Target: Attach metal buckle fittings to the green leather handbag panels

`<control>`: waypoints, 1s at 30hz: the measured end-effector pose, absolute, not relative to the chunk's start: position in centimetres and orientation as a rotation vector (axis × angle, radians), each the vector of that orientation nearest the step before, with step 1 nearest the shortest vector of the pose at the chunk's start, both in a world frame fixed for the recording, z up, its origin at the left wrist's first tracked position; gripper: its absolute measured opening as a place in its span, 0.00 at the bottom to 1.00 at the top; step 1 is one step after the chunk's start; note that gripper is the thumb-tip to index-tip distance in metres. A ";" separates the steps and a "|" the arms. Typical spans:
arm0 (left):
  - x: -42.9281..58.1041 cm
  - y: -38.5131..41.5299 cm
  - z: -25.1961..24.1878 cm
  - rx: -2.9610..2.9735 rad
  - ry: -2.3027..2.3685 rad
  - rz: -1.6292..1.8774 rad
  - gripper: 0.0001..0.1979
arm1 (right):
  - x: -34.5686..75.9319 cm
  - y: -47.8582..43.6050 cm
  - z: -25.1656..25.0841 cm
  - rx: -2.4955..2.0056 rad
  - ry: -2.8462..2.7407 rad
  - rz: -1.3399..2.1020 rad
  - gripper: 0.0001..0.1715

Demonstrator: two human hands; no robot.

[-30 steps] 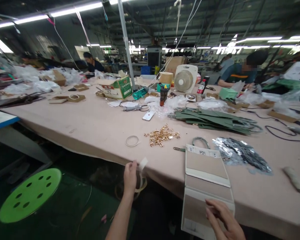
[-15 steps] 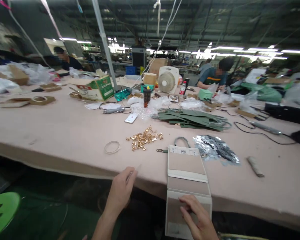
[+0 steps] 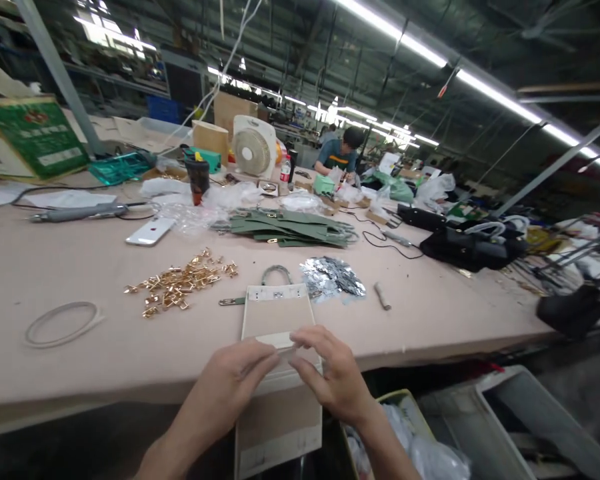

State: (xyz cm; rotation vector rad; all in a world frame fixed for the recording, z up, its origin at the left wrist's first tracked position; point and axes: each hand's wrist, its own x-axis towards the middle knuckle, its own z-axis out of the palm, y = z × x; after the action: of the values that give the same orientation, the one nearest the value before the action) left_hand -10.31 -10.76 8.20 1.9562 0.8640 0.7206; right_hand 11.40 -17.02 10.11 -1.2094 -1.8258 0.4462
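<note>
Overhanging the bench edge at 6 o'clock, a beige folded panel is pressed flat by left hand and right hand, fingers outstretched, nothing gripped (judged light, stiffish; best held by its side edges).

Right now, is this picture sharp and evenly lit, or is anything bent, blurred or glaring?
Head view: the wide lens bows the table edge and the ceiling strip light, which burns out white; the left hand, right hand and beige panel are sharp and evenly lit; the black bag at the far right is smeared.
</note>
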 end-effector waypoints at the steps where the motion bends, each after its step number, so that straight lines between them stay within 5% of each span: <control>1: -10.1 -10.8 8.3 1.977 0.845 0.720 0.15 | 11.6 -16.9 10.2 -1.200 -1.849 0.457 0.18; 5: -9.4 -11.2 8.5 2.029 0.806 0.708 0.14 | 12.2 -16.5 10.3 -1.198 -1.923 0.497 0.09; 12: -8.7 -11.3 8.7 2.146 0.799 0.583 0.16 | 12.8 -16.8 10.4 -1.298 -1.999 0.522 0.07; 23: -7.1 -10.9 8.3 1.872 0.749 0.663 0.18 | 12.8 -16.7 8.6 -1.250 -1.897 0.595 0.09; 30: -6.2 -9.1 5.1 1.391 0.888 0.792 0.21 | 12.2 -16.3 7.0 -1.030 -1.976 0.207 0.13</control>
State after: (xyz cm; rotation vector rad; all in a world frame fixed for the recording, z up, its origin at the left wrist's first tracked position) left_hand -6.19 -9.10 5.06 1.3905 0.8882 0.7923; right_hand 12.16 -16.27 7.01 -1.0303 -1.9764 0.2069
